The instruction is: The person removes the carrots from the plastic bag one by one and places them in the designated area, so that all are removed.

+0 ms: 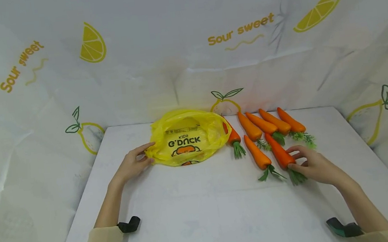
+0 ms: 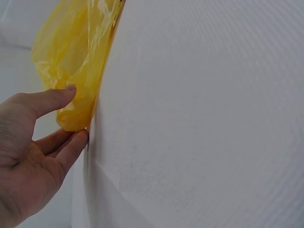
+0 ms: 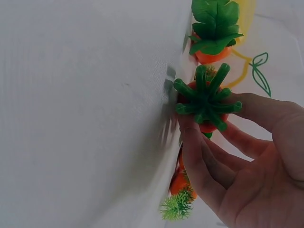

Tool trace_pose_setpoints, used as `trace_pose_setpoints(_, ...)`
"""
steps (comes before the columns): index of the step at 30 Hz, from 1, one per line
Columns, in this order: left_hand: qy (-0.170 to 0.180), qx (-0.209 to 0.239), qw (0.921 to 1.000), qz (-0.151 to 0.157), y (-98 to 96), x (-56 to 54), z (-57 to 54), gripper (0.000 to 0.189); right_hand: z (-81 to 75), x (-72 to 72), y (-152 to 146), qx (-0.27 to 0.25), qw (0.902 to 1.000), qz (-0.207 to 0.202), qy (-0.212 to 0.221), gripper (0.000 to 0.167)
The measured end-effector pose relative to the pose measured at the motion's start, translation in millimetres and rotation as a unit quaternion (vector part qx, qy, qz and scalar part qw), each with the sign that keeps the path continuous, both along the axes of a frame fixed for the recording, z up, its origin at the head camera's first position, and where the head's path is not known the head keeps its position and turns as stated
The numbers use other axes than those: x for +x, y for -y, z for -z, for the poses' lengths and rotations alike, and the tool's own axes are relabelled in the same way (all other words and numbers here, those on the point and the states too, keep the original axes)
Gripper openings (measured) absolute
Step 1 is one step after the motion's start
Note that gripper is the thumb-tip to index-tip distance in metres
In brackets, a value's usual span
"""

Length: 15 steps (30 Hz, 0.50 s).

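Observation:
A yellow plastic bag (image 1: pixel 214 144) lies on the table with its mouth spread and printed lettering inside. At its left edge, my left hand (image 1: pixel 132 166) holds the gathered film; in the left wrist view the thumb (image 2: pixel 57 99) lies on one side of it and the fingers on the other. My right hand (image 1: pixel 315 163) grips a red-orange carrot (image 1: pixel 278 151) near its leafy end, thumb and fingers on opposite sides. Seen end-on in the right wrist view, that carrot's stubby green stalks (image 3: pixel 204 102) face the camera.
Several more carrots are grouped right of the bag, among them a leafy one (image 1: pixel 257 153) beside the held carrot and another (image 1: pixel 291 120) at the far right. One carrot (image 1: pixel 233 136) touches the bag's right side. Behind the white table (image 1: pixel 208 215) hangs a lemon-printed cloth (image 1: pixel 172 59).

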<state>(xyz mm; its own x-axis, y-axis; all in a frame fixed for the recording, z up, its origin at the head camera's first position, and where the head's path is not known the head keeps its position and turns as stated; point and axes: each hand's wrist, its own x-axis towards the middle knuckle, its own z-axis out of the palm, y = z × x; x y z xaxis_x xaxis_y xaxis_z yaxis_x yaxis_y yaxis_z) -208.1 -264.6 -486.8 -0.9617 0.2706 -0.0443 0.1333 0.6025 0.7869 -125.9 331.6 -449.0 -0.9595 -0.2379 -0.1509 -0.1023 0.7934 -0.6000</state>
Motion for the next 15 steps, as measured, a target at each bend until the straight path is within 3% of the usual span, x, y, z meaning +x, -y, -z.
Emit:
trace_pose_setpoints(10,-0.008,0.009,0.9998,0.016,-0.1,0.1,0.0,0.058,-2.0,1.2,0.2,0.003,0.9999,0.011,0.012,0.051)
trace_pose_setpoints(15,-0.013,0.011,0.9996,0.024,-1.3,-0.9,1.0,0.056,-5.4,3.9,-3.2,0.013,0.9998,0.017,-0.002,0.051)
